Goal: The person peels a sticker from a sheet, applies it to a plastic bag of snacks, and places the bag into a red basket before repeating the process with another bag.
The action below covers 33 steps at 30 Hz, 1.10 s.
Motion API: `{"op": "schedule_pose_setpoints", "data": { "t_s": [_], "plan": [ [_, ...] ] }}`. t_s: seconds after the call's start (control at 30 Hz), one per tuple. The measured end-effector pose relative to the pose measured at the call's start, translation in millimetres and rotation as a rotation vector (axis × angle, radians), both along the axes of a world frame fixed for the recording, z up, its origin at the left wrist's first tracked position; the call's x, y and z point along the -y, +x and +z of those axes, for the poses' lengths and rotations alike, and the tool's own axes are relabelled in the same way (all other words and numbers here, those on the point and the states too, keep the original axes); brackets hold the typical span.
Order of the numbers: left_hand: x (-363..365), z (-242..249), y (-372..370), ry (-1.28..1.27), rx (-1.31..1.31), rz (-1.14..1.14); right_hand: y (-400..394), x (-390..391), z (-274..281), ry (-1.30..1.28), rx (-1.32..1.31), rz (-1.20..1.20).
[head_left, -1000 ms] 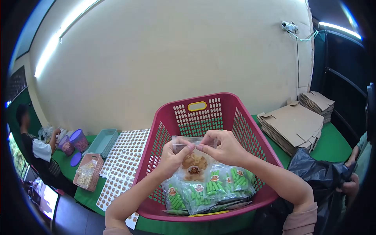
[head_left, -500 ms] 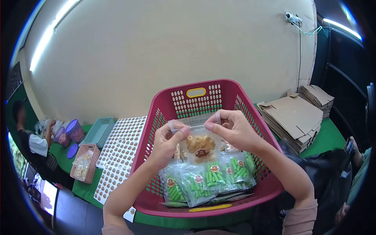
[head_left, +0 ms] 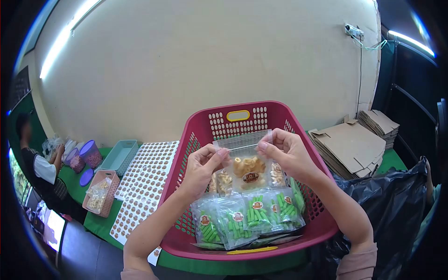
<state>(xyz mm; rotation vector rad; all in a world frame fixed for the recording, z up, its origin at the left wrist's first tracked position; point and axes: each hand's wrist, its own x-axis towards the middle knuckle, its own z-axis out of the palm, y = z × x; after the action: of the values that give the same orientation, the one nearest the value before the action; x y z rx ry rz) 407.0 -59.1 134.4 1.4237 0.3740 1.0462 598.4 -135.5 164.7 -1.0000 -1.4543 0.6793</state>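
Between my hands hangs a clear zip bag of macaroni-shaped snacks (head_left: 248, 167) with a brown round sticker. My left hand (head_left: 204, 167) pinches the bag's left top corner near the zip strip. At the right top corner, my right hand (head_left: 285, 151) pinches the same strip between thumb and fingers. Below it stands a maroon laundry basket (head_left: 198, 122) with yellow handles. Inside lie several clear packets of green stick snacks (head_left: 256, 212), each with a sticker. Behind these, packets of pale twisted snacks (head_left: 225, 181) are partly covered by the held bag.
Sticker sheets (head_left: 140, 200) lie left of the basket, beside a pink basket (head_left: 110, 198) of packets and a teal basket (head_left: 122, 161). Purple-lidded tubs (head_left: 90, 154) stand near another person (head_left: 42, 170). Flattened cardboard boxes (head_left: 350, 142) and a black plastic bag (head_left: 378, 200) are on the right.
My hands and the held bag have shifted slightly right in view. The black plastic bag at the right has been raised and spread.
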Motion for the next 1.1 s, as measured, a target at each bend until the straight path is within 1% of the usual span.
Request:
{"op": "schedule_pose_setpoints", "data": {
  "t_s": [0.07, 0.2, 0.27, 0.4, 0.47, 0.6, 0.7, 0.83, 0.93, 1.1],
  "plan": [
    [-0.8, 1.2, -2.4, -0.055, 0.017, -0.007, 0.1, 1.4, -1.0, -0.023, 0.006, 0.013],
    [-1.7, 1.6, -3.8, -0.058, 0.01, 0.004, 0.2, 2.0, -0.3, -0.042, 0.042, 0.009],
    [-2.9, 0.2, -3.8, 0.04, -0.012, -0.018, -1.1, 3.8, 1.2, -0.044, -0.019, 0.041],
    [-1.9, -0.5, -5.4, 0.028, 0.0, -0.015, -4.1, 6.5, 2.1, -0.032, -0.063, 0.076],
    [-1.6, -0.6, -5.2, 0.05, 0.038, -0.051, -4.0, 8.0, 3.2, -0.022, -0.028, 0.096],
    [2.0, 0.9, -4.7, 0.041, 0.03, -0.047, -2.6, 8.4, 1.6, -0.065, 0.014, 0.062],
    [6.4, 3.3, -4.9, 0.009, 0.002, -0.037, -4.6, 8.7, 2.3, -0.02, -0.022, 0.057],
    [7.7, 4.9, -4.7, 0.068, -0.025, -0.042, -2.3, 9.2, 3.6, -0.015, -0.003, 0.059],
    [10.1, 6.5, -4.6, 0.106, -0.052, -0.038, -2.4, 10.4, 4.5, -0.065, 0.042, 0.037],
    [10.9, 6.4, -4.7, 0.138, -0.098, 0.01, -2.7, 8.5, 0.2, -0.013, 0.047, 0.088]
  ]
}}
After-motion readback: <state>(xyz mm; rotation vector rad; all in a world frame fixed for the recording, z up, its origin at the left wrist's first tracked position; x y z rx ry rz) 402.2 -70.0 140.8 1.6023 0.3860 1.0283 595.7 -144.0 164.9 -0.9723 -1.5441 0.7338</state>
